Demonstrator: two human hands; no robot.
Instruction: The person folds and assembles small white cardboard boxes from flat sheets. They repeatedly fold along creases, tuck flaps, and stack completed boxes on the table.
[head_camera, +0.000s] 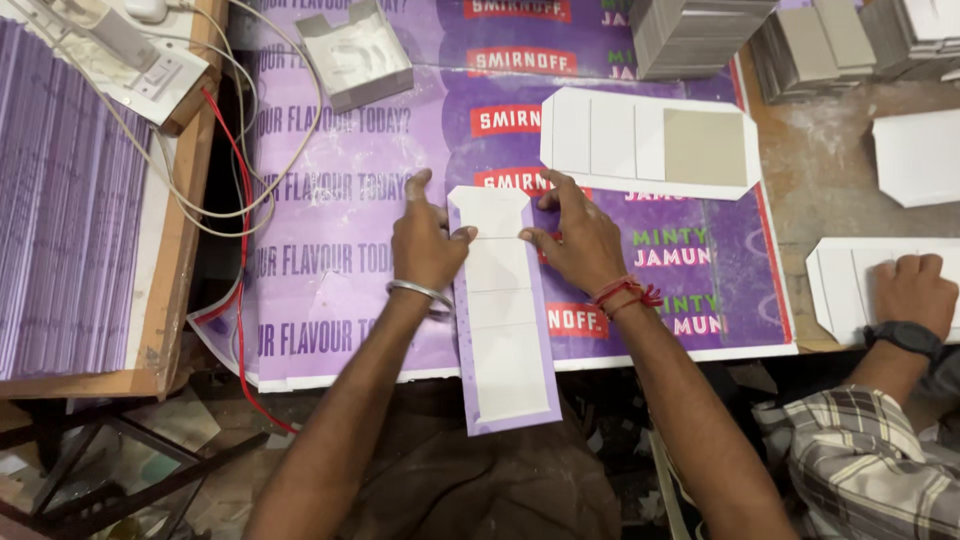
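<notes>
At nine o'clock a stack of purple sheets (65, 200) lies on a wooden board, with white and red cables (235, 170) trailing past it. A small grey card tray (355, 52) sits at eleven o'clock on the printed purple table cover (340, 300). At the centre, the left hand (425, 240), a metal bangle on its wrist, presses flat on the left edge of a long purple strip with white card panels (503, 310); its thumb touches the top panel, fingers spread, grasping nothing. The strip runs from centre to six o'clock, overhanging the table edge. The right hand (578, 240), red thread at its wrist, pinches the strip's right edge. At one o'clock lies a folded white card blank (650, 142). At three o'clock another person's hand (912, 290), wearing a black watch, rests on a white card sheet (845, 290).
</notes>
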